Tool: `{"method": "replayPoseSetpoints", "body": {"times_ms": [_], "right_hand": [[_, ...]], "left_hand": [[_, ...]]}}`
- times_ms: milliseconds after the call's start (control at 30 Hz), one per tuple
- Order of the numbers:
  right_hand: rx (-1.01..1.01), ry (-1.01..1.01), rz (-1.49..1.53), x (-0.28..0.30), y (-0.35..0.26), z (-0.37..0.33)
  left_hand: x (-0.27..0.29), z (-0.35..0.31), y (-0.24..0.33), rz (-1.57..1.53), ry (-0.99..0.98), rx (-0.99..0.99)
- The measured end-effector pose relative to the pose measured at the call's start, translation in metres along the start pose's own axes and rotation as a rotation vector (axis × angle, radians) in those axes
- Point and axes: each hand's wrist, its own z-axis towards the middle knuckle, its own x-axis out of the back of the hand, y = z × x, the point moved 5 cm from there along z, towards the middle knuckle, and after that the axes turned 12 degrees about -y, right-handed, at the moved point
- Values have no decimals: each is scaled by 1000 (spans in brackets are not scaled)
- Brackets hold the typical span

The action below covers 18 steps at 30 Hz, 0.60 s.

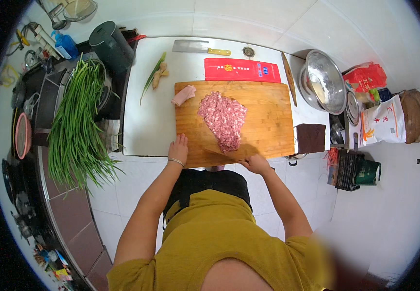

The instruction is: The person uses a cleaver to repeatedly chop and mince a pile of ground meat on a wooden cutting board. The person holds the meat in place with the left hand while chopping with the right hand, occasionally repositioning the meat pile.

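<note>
On the wooden cutting board (268, 121) lies a pile of minced meat (223, 116), tapering toward the board's near edge. My right hand (255, 164) is closed round a knife handle at that near edge. The dark knife blade (215, 157) points left, just below the tip of the meat. My left hand (179, 149) rests flat on the board's near left corner, fingers stretched out. A pale pink piece of meat (184, 95) sits at the board's far left corner.
Behind the board lie a cleaver (193, 46) and a red packet (241, 69). Ginger (160, 75) and a green onion (151, 80) are to the left, beside a big bunch of chives (79, 126). At right stand metal bowls (324, 80) and a white bag (383, 121).
</note>
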Motion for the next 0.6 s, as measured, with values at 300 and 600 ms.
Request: {"method": "replayPoseSetpoints", "body": {"times_ms": [300,600], "right_hand": [[-147,132,-191,79,70,19],[-76,25,-175,97,34,-36]], "left_hand": [[15,-5,0,60,-24,13],[-7,0,-3,-9,111,-4]]}}
